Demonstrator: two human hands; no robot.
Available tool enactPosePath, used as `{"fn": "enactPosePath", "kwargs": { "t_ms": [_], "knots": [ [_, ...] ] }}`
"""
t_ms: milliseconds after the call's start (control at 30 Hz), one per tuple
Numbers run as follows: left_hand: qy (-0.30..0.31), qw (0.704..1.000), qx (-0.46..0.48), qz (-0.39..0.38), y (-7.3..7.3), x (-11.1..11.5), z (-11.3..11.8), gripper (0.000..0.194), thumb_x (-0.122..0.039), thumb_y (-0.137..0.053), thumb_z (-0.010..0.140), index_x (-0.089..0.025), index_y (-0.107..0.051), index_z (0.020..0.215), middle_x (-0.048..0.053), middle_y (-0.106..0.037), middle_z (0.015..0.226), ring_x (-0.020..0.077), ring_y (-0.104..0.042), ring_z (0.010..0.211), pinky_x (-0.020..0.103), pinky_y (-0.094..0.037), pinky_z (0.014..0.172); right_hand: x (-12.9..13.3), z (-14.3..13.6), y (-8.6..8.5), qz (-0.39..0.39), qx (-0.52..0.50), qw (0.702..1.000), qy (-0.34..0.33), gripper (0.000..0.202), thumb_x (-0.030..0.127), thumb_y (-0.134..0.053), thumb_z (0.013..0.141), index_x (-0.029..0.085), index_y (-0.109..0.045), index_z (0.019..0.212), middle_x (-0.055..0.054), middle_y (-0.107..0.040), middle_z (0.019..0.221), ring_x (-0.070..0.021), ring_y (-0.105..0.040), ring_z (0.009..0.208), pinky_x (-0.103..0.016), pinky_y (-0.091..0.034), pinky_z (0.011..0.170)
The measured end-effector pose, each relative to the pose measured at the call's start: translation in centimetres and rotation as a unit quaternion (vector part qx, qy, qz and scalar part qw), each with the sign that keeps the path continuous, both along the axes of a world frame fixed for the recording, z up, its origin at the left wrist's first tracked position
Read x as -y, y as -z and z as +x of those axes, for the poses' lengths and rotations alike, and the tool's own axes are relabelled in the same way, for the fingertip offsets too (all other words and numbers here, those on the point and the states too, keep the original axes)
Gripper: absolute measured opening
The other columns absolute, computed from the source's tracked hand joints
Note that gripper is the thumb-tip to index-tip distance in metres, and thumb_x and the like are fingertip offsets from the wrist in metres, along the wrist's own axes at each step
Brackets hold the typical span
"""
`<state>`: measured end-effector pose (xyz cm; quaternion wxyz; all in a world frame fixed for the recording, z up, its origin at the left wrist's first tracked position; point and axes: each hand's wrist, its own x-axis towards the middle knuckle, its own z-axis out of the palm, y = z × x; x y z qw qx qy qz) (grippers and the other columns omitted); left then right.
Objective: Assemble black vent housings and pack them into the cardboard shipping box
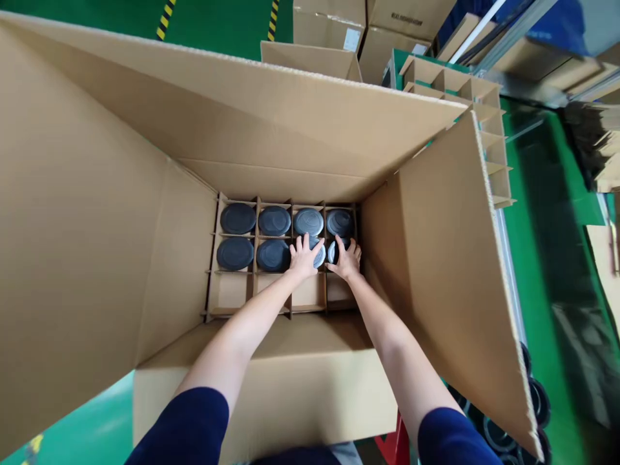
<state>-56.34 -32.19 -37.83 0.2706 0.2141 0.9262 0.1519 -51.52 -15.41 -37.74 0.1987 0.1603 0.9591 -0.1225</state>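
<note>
Inside a large open cardboard box (271,135), a cardboard divider (255,282) forms a grid of cells. Dark round pieces, such as one at the left (237,218), fill the back two rows; the front row of cells holds none. My left hand (303,257) has its fingers spread over a round piece (320,254) in the second row, third column. Just right of it, my right hand (345,258) curls round the piece (332,252) in the rightmost cell of that row, thumb and fingers at its edges.
Tall box flaps rise on all sides. Another cardboard divider (494,139) stands beyond the right back corner, with closed cartons (329,29) behind. Black round parts (498,433) lie at the lower right, beside the box.
</note>
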Motion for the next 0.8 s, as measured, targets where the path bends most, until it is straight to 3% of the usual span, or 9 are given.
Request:
{"fn": "enactPosePath", "kwargs": {
  "t_ms": [133,267,433,533,600,667,767,800],
  "knots": [
    [0.011,0.999,-0.001,0.033,2.6,0.3,0.2,0.104,-0.04,-0.085,0.069,-0.031,-0.032,0.158,0.02,-0.011,0.169,0.0508,-0.014,0.151,0.067,-0.018,0.118,-0.3,0.8,3.4,-0.007,0.004,1.0,-0.025,0.095,0.056,-0.071,0.084,0.025,-0.025,0.161,-0.023,-0.012,0.165,-0.046,-0.019,0.149,-0.062,-0.026,0.115],
    [0.012,0.997,-0.017,0.074,4.4,1.2,0.8,0.074,-0.051,-0.061,0.09,-0.026,-0.039,0.156,0.017,-0.008,0.17,0.0421,-0.004,0.156,0.063,-0.008,0.123,-0.7,2.3,5.7,-0.013,-0.017,0.998,-0.056,0.082,0.057,-0.051,0.096,0.015,-0.024,0.161,-0.023,-0.008,0.168,-0.0451,-0.007,0.153,-0.066,-0.022,0.116],
    [0.038,0.994,-0.025,0.096,5.3,1.9,1.4,0.072,-0.048,-0.056,0.094,-0.021,-0.036,0.157,0.015,-0.012,0.17,0.0362,-0.003,0.158,0.06,-0.002,0.125,-1.2,3.6,6.2,0.001,-0.009,0.998,-0.07,0.071,0.049,-0.043,0.101,0.017,-0.024,0.162,-0.019,-0.006,0.169,-0.039,-0.005,0.156,-0.062,-0.017,0.121],
    [0.035,0.995,-0.024,0.092,5.6,1.7,1.3,0.071,-0.048,-0.055,0.094,-0.019,-0.037,0.156,0.016,-0.013,0.169,0.0369,-0.002,0.157,0.06,0.0,0.125,-1.3,2.9,5.9,-0.004,0.018,0.998,-0.063,0.071,0.048,-0.043,0.102,0.017,-0.024,0.162,-0.018,-0.004,0.17,-0.0373,-0.005,0.156,-0.06,-0.015,0.123],
    [0.031,0.996,-0.016,0.086,5.6,1.5,0.7,0.071,-0.047,-0.055,0.093,-0.019,-0.038,0.156,0.017,-0.014,0.169,0.0373,-0.003,0.157,0.061,0.0,0.124,-1.0,1.7,5.0,-0.019,0.039,0.998,-0.05,0.073,0.049,-0.046,0.101,0.018,-0.023,0.163,-0.017,-0.003,0.17,-0.0365,-0.004,0.157,-0.06,-0.013,0.123],
    [0.031,0.997,0.0,0.074,5.0,1.3,0.2,0.071,-0.046,-0.056,0.092,-0.018,-0.039,0.155,0.017,-0.015,0.169,0.0376,-0.004,0.157,0.061,-0.002,0.124,-0.2,0.6,2.9,-0.034,0.063,0.997,-0.022,0.076,0.048,-0.051,0.099,0.017,-0.024,0.162,-0.018,-0.002,0.17,-0.0359,-0.004,0.157,-0.058,-0.012,0.124],
    [0.035,0.998,0.026,0.036,2.5,1.0,-0.1,0.074,-0.046,-0.057,0.09,-0.015,-0.039,0.155,0.019,-0.013,0.169,0.0388,-0.001,0.157,0.062,-0.001,0.124,1.8,0.1,-3.2,-0.04,0.072,0.996,-0.012,0.076,0.042,-0.061,0.094,0.009,-0.035,0.157,-0.022,-0.01,0.168,-0.0354,-0.012,0.156,-0.056,-0.014,0.123],
    [0.032,0.999,0.037,0.022,1.4,0.8,-0.1,0.076,-0.047,-0.057,0.089,-0.016,-0.037,0.155,0.018,-0.01,0.17,0.0386,0.002,0.157,0.062,0.001,0.123,2.6,0.3,-5.6,-0.047,0.059,0.995,-0.058,0.071,0.04,-0.062,0.093,0.007,-0.042,0.153,-0.022,-0.018,0.166,-0.0357,-0.017,0.154,-0.057,-0.014,0.123]
  ]
}}
